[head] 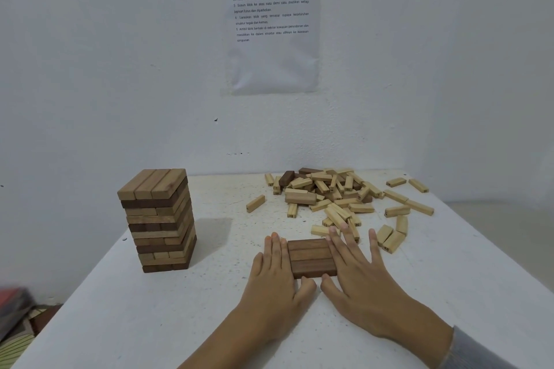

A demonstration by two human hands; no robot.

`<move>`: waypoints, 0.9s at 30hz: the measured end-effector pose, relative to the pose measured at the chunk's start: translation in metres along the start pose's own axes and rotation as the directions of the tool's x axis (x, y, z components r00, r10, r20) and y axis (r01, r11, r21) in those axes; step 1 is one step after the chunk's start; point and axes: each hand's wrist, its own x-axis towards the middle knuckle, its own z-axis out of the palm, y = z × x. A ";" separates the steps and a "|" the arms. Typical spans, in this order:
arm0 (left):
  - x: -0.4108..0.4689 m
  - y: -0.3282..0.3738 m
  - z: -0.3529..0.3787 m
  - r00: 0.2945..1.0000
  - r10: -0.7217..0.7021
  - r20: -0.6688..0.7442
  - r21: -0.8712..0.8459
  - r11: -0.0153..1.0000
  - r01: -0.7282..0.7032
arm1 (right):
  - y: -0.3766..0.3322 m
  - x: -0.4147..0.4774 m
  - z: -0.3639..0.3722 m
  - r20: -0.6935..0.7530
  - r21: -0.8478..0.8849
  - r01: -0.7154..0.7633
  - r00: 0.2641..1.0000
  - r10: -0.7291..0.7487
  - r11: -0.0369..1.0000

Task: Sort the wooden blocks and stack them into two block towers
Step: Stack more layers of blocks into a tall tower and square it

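Note:
Three dark brown blocks (311,257) lie side by side as a flat layer on the white table (209,308). My left hand (274,275) presses flat against the layer's left side, thumb at its near edge. On the right side my right hand (358,272) does the same, fingers straight and spread. A tall tower (159,220) of mixed dark and light blocks stands at the table's left. A pile of loose blocks (335,195), mostly pale with a few dark ones, lies at the back right.
Single pale blocks lie scattered around the pile, one (255,203) to its left and two (389,238) close to my right fingers. A printed sheet (271,21) hangs on the wall behind. The table's left edge drops to the floor near the tower.

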 end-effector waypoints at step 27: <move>0.012 -0.041 -0.026 0.940 0.306 -0.154 -0.318 0.885 -0.340 | 0.024 0.008 -0.042 0.077 0.675 0.067 0.984 -0.160 0.735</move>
